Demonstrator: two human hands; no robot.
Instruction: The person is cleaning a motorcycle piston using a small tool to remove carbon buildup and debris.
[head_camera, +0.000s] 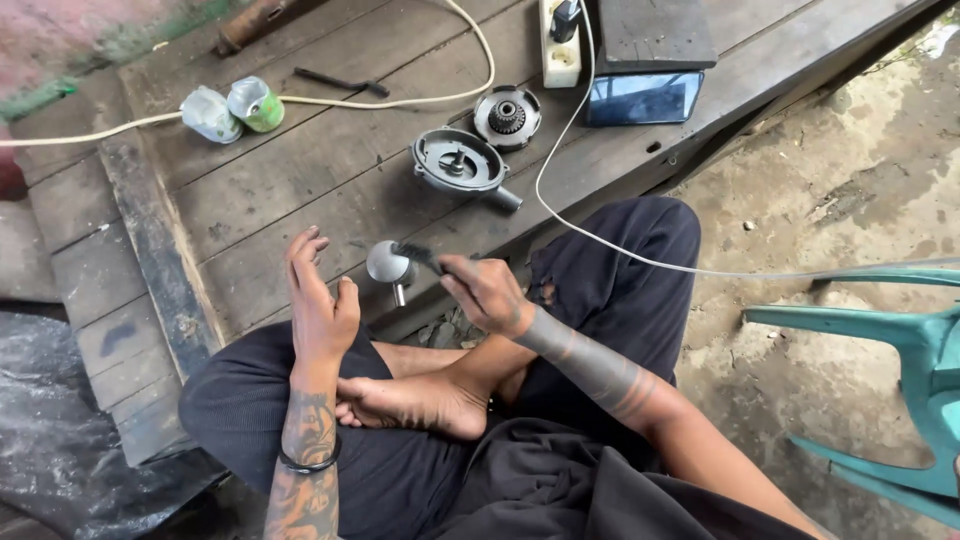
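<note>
The right hand (485, 290) grips a dark brush (422, 257) against a rounded grey metal part with a short stem (388, 265). The left hand (318, 300) hovers beside it, fingers (305, 245) spread wide and empty.

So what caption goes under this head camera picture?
Right hand brushes a small round metal part beside the open left hand, above a wooden platform.

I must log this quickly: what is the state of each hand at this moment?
Left hand: open, fingers spread, holding nothing, beside the round metal part.
Right hand: closed on a dark brush that touches the round metal part.
</note>
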